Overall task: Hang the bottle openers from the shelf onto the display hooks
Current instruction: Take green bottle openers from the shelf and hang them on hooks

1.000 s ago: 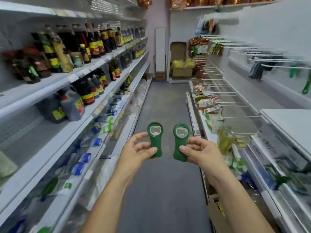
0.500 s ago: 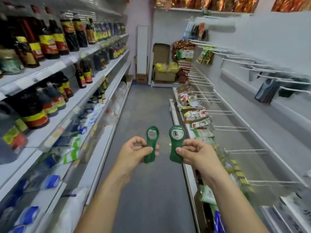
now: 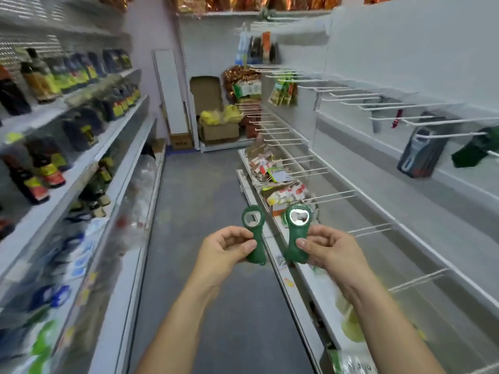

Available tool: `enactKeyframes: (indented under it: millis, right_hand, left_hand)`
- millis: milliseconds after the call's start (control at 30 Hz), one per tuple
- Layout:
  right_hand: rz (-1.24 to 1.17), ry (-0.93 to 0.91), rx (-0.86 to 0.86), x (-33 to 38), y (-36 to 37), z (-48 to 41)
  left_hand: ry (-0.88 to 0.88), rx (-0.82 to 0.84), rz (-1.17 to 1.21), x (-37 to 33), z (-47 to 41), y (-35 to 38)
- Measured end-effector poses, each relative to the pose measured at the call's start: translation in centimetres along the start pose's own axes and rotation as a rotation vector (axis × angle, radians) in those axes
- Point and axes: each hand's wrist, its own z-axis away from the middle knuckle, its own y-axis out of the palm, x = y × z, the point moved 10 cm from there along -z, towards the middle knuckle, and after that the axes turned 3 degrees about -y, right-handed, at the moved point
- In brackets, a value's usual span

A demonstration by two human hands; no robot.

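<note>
Each hand holds one green bottle opener upright by its handle, ring end up. My left hand (image 3: 225, 249) grips the left bottle opener (image 3: 253, 233). My right hand (image 3: 328, 249) grips the right bottle opener (image 3: 297, 233), whose metal ring shines. Both sit at the middle of the view, over the aisle floor. White display hooks (image 3: 421, 122) stick out from the right wall, up and to the right of my hands. A green opener (image 3: 475, 151) and a dark packaged opener (image 3: 421, 153) hang on the nearest hooks.
Shelves of dark sauce bottles (image 3: 40, 76) line the left side. Snack packets (image 3: 280, 184) lie on the low right shelf (image 3: 318, 287) under more hooks. Cardboard boxes (image 3: 218, 128) stand at the aisle's far end. The grey aisle floor (image 3: 199, 211) runs between the shelves.
The view has turned right, bringing the right wall's hooks and hanging openers closer. Both hands keep the openers side by side in front of me.
</note>
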Motion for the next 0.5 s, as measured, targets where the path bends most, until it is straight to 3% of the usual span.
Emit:
enactKeyframes:
  millis: [233,500]
  right_hand:
    - [0.0,-0.009,-0.155,1.5,-4.8,-7.3]
    - [-0.006,-0.056,-0.522,1.5,-11.1,-8.6]
  left_hand:
    - [-0.045,0.142,-0.045,-1.5,-10.9,6.2]
    - [-0.078,0.515,-0.112,0.4,-19.9,16.6]
